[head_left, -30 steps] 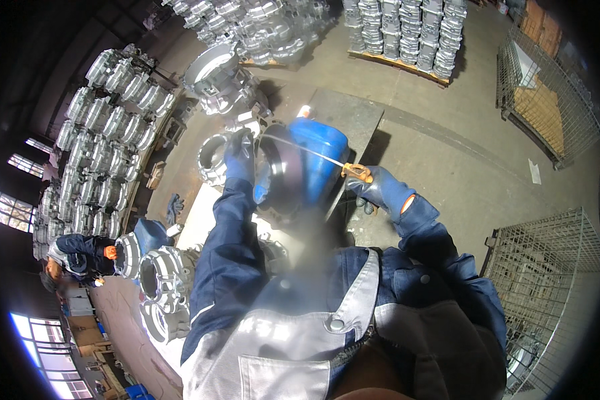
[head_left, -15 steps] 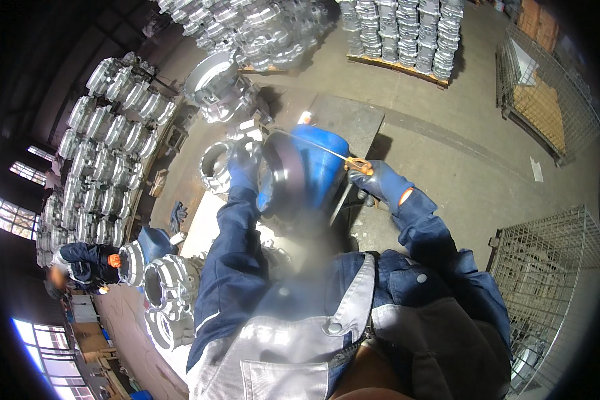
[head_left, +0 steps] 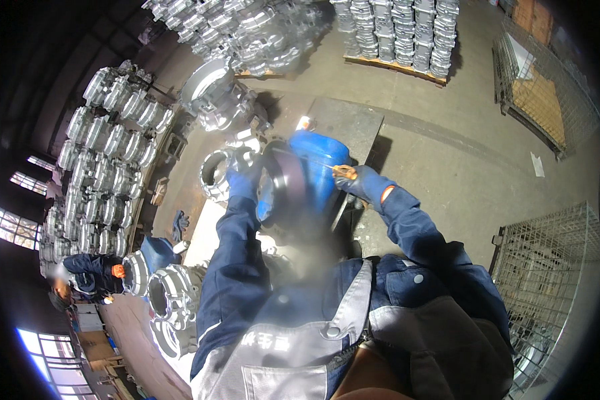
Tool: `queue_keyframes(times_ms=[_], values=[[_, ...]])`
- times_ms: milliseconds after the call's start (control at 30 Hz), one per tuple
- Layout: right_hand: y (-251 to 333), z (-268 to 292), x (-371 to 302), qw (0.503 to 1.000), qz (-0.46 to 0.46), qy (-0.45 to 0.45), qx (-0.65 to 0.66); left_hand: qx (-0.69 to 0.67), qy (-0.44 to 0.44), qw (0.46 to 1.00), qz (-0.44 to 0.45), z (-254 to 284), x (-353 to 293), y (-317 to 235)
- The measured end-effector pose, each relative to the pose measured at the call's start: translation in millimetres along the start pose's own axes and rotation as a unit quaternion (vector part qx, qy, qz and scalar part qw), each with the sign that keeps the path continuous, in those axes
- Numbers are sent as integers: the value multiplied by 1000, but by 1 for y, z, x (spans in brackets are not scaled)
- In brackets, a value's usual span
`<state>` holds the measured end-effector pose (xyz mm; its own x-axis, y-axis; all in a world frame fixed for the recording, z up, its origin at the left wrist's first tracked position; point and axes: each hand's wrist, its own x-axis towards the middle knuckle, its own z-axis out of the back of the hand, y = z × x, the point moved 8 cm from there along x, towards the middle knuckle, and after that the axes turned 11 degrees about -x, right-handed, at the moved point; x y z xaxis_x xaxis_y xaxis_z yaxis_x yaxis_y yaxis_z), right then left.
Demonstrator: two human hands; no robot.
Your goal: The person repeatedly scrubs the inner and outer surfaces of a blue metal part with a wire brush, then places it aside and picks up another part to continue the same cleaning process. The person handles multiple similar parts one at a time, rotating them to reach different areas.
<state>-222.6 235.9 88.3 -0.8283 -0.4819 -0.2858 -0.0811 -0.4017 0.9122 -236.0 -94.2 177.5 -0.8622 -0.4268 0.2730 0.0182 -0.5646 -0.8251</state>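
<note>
My right hand (head_left: 365, 185), in a dark blue glove, is closed around the orange handle of a screwdriver (head_left: 344, 172). The thin shaft points left across the top of a blue plastic container (head_left: 321, 163). My left hand (head_left: 245, 175), also gloved, is at the left side of a dark, round-rimmed thing (head_left: 281, 175), its fingers curled. What those fingers hold is hard to make out. A blurred patch covers the lower part of the dark thing. Just left of my left hand stands a ring-shaped metal casting (head_left: 215, 175).
A dark metal tabletop (head_left: 360, 120) lies beyond the container. A large bell-shaped casting (head_left: 213, 100) stands far left, with stacked castings (head_left: 107, 157) behind. Wire cages (head_left: 547, 260) stand at right. A co-worker in an orange glove (head_left: 118, 271) works at far left.
My right hand has moved left and slightly down with the screwdriver, bringing its handle closer to the container. My left hand stays in nearly the same place.
</note>
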Motion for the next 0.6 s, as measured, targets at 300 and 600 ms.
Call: queue_keyframes(times_ms=[300,600], values=[[-6,12,-21,989,-130,-63,-15,44,-1,993,113,6,-9,-2],[9,15,-19,995,-75,-56,22,29,23,993,113,3,-10,1]])
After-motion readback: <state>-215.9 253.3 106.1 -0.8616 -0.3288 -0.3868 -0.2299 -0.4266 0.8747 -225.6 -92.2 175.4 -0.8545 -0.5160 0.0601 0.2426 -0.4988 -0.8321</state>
